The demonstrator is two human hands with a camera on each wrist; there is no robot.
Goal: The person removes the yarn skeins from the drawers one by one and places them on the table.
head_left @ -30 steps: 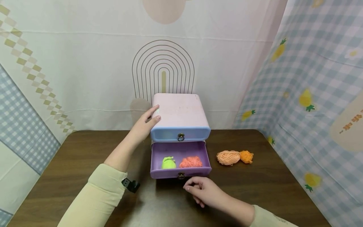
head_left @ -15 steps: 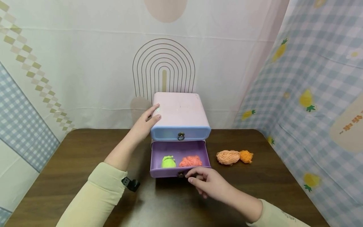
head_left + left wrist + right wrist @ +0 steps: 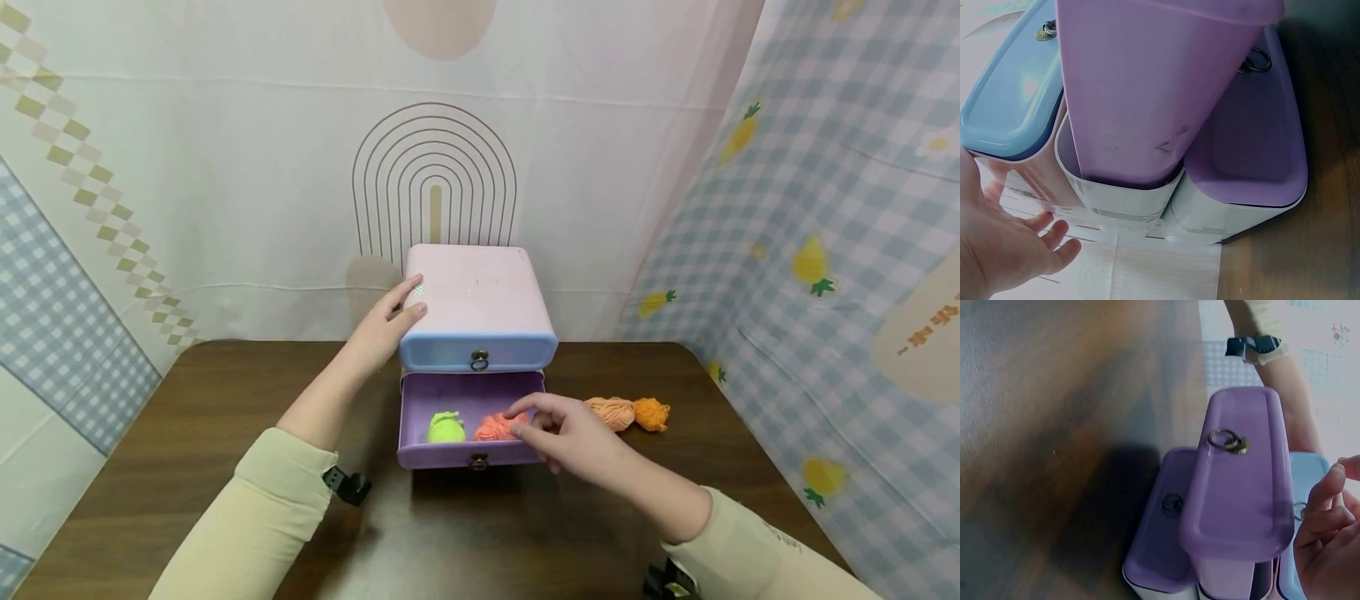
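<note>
A small drawer cabinet (image 3: 472, 292) with a pink top stands at the table's back. Its blue upper drawer (image 3: 442, 354) is closed; the purple middle drawer (image 3: 435, 457) is pulled out. Inside lie a lime-green yarn ball (image 3: 446, 428) and a coral yarn skein (image 3: 493, 427). My left hand (image 3: 378, 333) rests on the cabinet's upper left edge, fingers extended. Over the middle drawer's right front corner hovers my right hand (image 3: 581, 433), fingers loosely bent and holding nothing; it partly covers the coral skein in the head view. The left wrist view shows a lower purple drawer (image 3: 1247, 137), closed.
Right of the cabinet, a peach yarn skein (image 3: 613, 412) and an orange yarn ball (image 3: 651, 414) touch on the dark wooden table (image 3: 450, 542). Ring pulls hang on the drawer fronts, such as the brass pull (image 3: 478, 461). Patterned cloth (image 3: 615, 167) hangs behind and beside the table.
My right hand has risen from in front of the middle drawer to above its right front corner, moving up and rightward. My left hand, the drawer and the yarn have stayed put.
</note>
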